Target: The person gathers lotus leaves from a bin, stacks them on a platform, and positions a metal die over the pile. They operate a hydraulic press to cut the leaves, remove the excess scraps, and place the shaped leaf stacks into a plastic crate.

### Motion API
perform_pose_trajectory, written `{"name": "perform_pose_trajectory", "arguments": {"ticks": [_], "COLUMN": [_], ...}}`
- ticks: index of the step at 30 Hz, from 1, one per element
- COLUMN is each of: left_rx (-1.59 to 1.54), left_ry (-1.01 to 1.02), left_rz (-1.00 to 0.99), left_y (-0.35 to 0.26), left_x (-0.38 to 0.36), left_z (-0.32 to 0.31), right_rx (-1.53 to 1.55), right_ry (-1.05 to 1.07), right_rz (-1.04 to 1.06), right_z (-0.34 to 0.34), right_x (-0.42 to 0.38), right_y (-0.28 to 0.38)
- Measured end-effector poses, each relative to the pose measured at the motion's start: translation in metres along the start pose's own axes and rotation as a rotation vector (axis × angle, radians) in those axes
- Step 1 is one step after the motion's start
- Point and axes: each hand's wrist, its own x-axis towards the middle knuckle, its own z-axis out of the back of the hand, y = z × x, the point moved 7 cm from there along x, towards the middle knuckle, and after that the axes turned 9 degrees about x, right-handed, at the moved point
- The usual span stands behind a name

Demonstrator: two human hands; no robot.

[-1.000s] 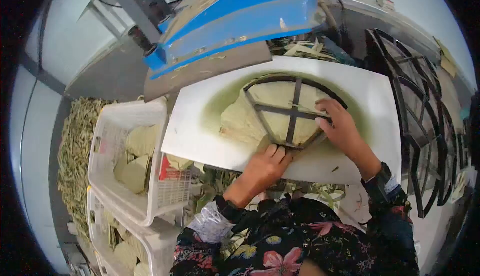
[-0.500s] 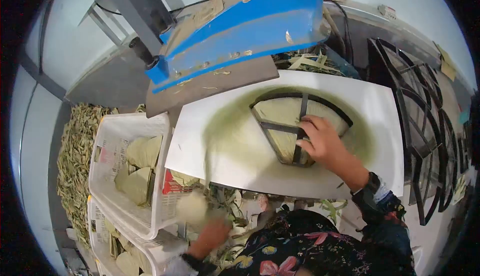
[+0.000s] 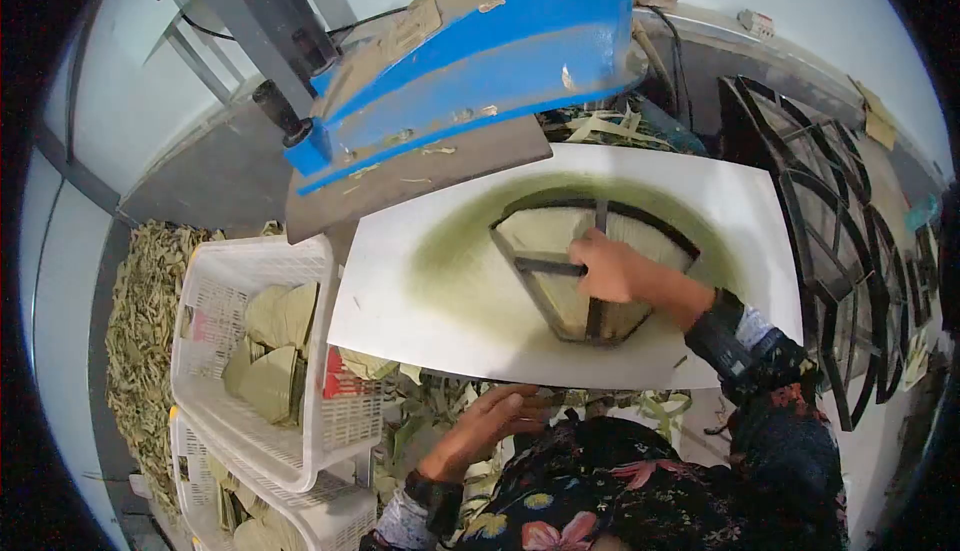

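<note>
A fan-shaped black frame (image 3: 556, 267) with crossbars lies on the white board (image 3: 385, 281), with pale green leaf pieces (image 3: 543, 226) inside it. My right hand (image 3: 617, 269) is closed on the frame's crossbars near their crossing. Below the board's front edge, my left hand (image 3: 495, 419) is open, fingers stretched to the right and partly blurred, with nothing seen in it.
A blue machine arm (image 3: 500, 51) with a grey plate (image 3: 430, 171) stands behind the board. White baskets (image 3: 312, 371) of cut leaves (image 3: 270, 381) and a leaf heap (image 3: 150, 331) are at left. More black frames (image 3: 835, 271) lean at right.
The pale round leaf piece near my left hand is out of sight, and that hand has moved up and right toward the board's edge. My right hand's fingers have closed on the frame's bars.
</note>
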Motion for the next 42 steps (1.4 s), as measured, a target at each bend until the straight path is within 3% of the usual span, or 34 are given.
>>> {"name": "perform_pose_trajectory", "arguments": {"ticks": [1,3,4,5,7,8,10,12,14,16,17,19,20,23,24,26,28,29,30,31,32,33,34,35,36,37,38,39,41,42], "left_rx": [-0.176,-0.282,-0.378,-0.388,-0.479,-0.468,-0.406,-0.437,-0.289,-0.042,-0.047,-0.019,0.013,0.165,0.066,0.069,0.259,0.477,0.123,0.293,0.321,0.123,0.723,0.718,0.521,0.326,0.367,0.362,-0.092,-0.173], "left_ry": [0.074,0.136,0.199,0.185,0.056,-0.027,-0.148,-0.311,-0.371,-0.579,-0.612,-0.673,-0.736,-0.88,-0.937,-0.971,-0.981,-0.985,-0.973,-0.966,-0.948,-0.876,-0.889,-0.925,-0.875,-0.811,-0.838,-0.864,-0.806,-0.833], "left_rz": [-0.042,-0.058,-0.078,-0.073,-0.132,-0.063,-0.069,-0.127,-0.124,-0.149,-0.157,-0.447,-0.473,-0.399,-0.395,-0.411,-0.408,-0.37,0.043,-0.173,-0.316,-0.2,-0.489,-0.489,-0.513,-0.545,-0.64,-0.648,-0.424,-0.51], "left_y": [0.0,0.001,-0.003,-0.007,-0.025,0.002,0.015,0.009,0.031,0.026,0.034,0.041,0.041,0.052,0.053,0.059,0.071,0.096,0.082,0.079,0.055,0.047,0.047,0.045,0.042,0.043,0.049,0.059,0.102,0.104], "left_x": [0.003,0.004,0.003,0.001,-0.004,0.007,0.013,0.009,0.001,-0.027,-0.037,-0.063,-0.077,-0.111,-0.119,-0.131,-0.143,-0.146,-0.146,-0.145,-0.149,-0.153,-0.157,-0.168,-0.179,-0.188,-0.197,-0.214,-0.24,-0.263], "left_z": [-0.008,-0.019,-0.026,-0.032,-0.043,-0.033,-0.033,-0.033,-0.014,-0.003,0.004,0.016,0.018,0.021,0.02,0.016,0.019,0.027,0.013,0.016,0.006,-0.001,0.001,0.005,0.009,0.014,0.025,0.035,0.064,0.072], "right_rx": [0.0,0.087,0.23,0.237,0.32,0.295,0.407,0.499,0.493,0.314,0.243,0.068,0.181,-0.011,-0.075,-0.138,-0.568,-0.492,-0.403,0.003,0.473,0.486,0.545,0.596,0.593,0.54,0.483,0.474,0.446,0.622], "right_ry": [0.005,0.143,0.23,0.247,0.285,0.265,0.214,-0.02,-0.085,-0.216,-0.238,-0.343,-0.341,-0.377,-0.366,-0.346,-0.401,-0.423,-0.434,-0.258,-0.115,-0.075,0.006,0.079,0.106,0.107,0.104,0.122,0.162,0.171], "right_rz": [-0.001,0.22,0.054,0.055,0.199,0.278,0.131,0.213,-0.04,-0.157,-0.097,-0.177,-0.261,-0.095,-0.078,-0.043,-0.372,-0.217,-0.055,0.389,0.52,0.561,0.629,0.686,0.709,0.51,0.313,0.332,0.282,0.272], "right_z": [-0.002,-0.016,-0.017,-0.015,-0.009,-0.001,0.018,0.044,0.064,0.087,0.094,0.1,0.099,0.099,0.097,0.092,0.093,0.083,0.069,0.043,0.012,-0.008,-0.028,-0.044,-0.062,-0.083,-0.097,-0.116,-0.164,-0.185], "right_x": [-0.004,-0.018,-0.029,-0.037,-0.046,-0.049,-0.056,-0.068,-0.076,-0.087,-0.088,-0.093,-0.096,-0.098,-0.098,-0.099,-0.11,-0.111,-0.114,-0.119,-0.12,-0.121,-0.127,-0.133,-0.137,-0.131,-0.12,-0.117,-0.107,-0.107], "right_y": [0.003,0.025,0.038,0.044,0.06,0.058,0.046,0.016,-0.03,-0.065,-0.083,-0.115,-0.128,-0.149,-0.156,-0.134,-0.079,-0.042,-0.013,0.018,0.039,0.071,0.106,0.135,0.155,0.16,0.158,0.172,0.194,0.225]}}
